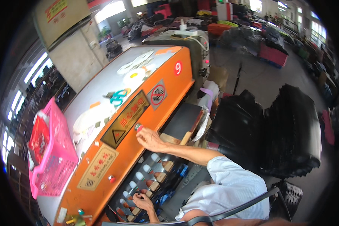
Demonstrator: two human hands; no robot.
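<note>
At the orange machine [169,81], my right hand [150,140] reaches up to its sloping front panel. Its curled fingers are closed at a red push button [139,128] with a metal collar. Lower down, my left hand [144,203] is at the row of pale rounded pieces [139,176] with wooden blocks [160,177] beside them, under the panel's edge. Its fingers are bent together, and what they hold, if anything, is too small to make out. Another red button [112,179] sits further down the panel.
A pink plastic basket [54,158] with a red bag stands on the machine's left end. Teal-handled scissors [118,98] and white pieces lie on its top. Stacks of black sheets [290,132] stand at my right. A concrete pillar [77,56] rises behind the machine.
</note>
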